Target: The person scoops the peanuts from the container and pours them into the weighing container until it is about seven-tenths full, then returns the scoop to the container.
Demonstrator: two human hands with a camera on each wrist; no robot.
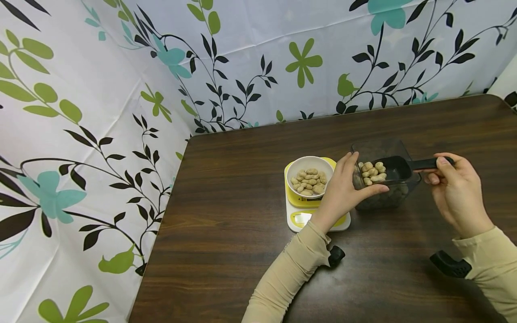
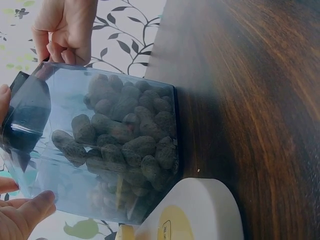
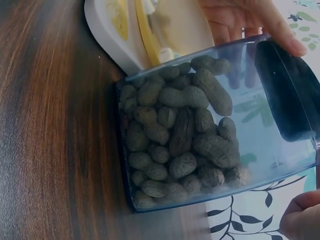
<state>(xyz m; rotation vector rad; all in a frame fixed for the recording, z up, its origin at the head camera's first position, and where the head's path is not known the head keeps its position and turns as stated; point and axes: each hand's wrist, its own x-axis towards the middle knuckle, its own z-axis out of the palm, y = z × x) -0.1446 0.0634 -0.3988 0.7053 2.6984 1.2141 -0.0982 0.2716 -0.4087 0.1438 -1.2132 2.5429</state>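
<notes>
My right hand [image 1: 458, 193] grips the black handle of a scoop [image 1: 424, 164], its thumb on top. The scoop head lies inside the top of a clear plastic container [image 3: 250, 150], with several peanuts [image 1: 371, 172] on its left end. My left hand [image 1: 341, 188] holds the container by its left upper part, with thumb and fingers spread on different sides. More unshelled peanuts [image 2: 120, 125] fill the container's lower part, seen through its wall. Left of my left hand, a white bowl [image 1: 291, 178] of peanuts sits on a yellow and white kitchen scale [image 1: 291, 211].
The dark wooden table [image 1: 218, 215] extends left and in front of the scale. A patterned curtain [image 1: 250, 54] hangs behind and left of it. Black wrist devices [image 1: 450, 264] are worn under both sleeves. The scale stands close to the container's left side.
</notes>
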